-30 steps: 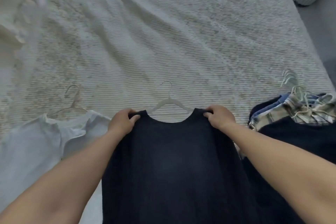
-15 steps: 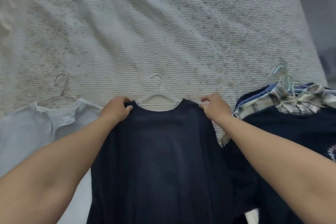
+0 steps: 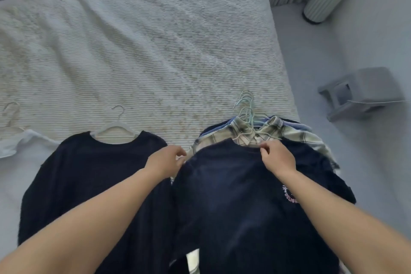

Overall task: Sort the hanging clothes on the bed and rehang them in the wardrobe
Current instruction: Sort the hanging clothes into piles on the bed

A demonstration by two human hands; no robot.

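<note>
both hands have left the dark sweater (image 3: 93,184), which lies flat on the bed (image 3: 155,51) on its white hanger (image 3: 115,131), left hand (image 3: 165,161) with fingers curled, grip indeterminate, right hand (image 3: 278,158) pinching the navy sweatshirt (image 3: 233,196) collar atop the pile beside it.

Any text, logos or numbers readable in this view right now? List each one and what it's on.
Chest print on the dark navy top at the top of the pile, beside the right hand's forearm: pinkish-white curved lettering, partly covered by the arm and too blurred to read.
Plain dark sweater on the white hanger: no text visible.
Nothing else in view carries readable text.
</note>
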